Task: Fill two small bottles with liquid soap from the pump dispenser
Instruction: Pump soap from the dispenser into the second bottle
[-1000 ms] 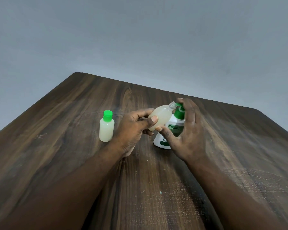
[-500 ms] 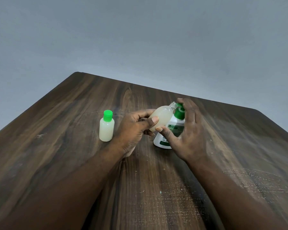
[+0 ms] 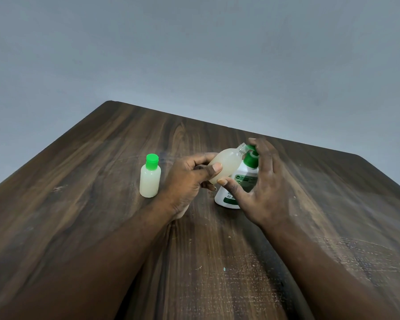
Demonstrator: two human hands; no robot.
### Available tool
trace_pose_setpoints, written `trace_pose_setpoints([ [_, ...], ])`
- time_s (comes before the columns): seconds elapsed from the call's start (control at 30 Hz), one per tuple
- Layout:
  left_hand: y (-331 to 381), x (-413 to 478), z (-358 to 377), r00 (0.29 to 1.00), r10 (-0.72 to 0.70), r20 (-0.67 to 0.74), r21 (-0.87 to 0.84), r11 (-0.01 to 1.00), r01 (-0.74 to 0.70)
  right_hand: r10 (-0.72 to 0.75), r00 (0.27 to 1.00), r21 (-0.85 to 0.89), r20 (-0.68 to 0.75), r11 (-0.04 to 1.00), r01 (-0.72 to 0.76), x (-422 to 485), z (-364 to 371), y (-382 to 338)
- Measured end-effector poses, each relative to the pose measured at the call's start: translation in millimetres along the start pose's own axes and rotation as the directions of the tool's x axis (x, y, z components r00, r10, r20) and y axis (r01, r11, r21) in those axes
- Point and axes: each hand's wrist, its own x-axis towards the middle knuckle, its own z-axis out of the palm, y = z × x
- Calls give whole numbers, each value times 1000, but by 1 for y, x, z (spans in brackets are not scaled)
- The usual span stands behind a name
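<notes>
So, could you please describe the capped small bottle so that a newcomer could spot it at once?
On the dark wooden table, look just left of the left hand: a small translucent bottle of pale soap stands upright alone. Unlike the uncapped bottle tilted in that hand at the pump dispenser, it wears a bright green cap and nobody touches it.

left hand (image 3: 187,181) gripping tilted bottle (image 3: 226,163), right hand (image 3: 264,188) atop pump dispenser (image 3: 243,179)

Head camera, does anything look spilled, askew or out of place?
No spill shows. The open bottle is tilted, but only because the left hand holds its neck to the spout of the pump dispenser. The capped bottle stands upright. The table has pale scuffs near the front, seemingly wear, not soap.
</notes>
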Motion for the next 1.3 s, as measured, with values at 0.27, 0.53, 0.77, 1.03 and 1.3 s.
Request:
trace_pose_setpoints([
  [0.27, 0, 1, -1, 1000, 4, -8, 5, 1000, -4, 3, 999, -9, 51, 1000, -2, 6, -8, 0],
  [0.53, 1, -1, -1, 1000, -1, -11, 15, 1000, 1, 8, 1000, 8, 20, 1000, -9, 0, 0, -1],
  [0.77, 2, 0, -1, 1000, 12, -10, 19, 1000, -12, 2, 999, -23, 53, 1000, -1, 5, -8, 1],
  [1.03, 4, -3, 1, 1000, -6, 4, 12, 1000, 6, 14, 999, 11, 34, 1000, -14, 0, 0, 1],
  [1.3, 6, -2, 0, 1000, 9, -16, 23, 1000, -9, 7, 1000, 9, 30, 1000, -8, 5, -5, 0],
])
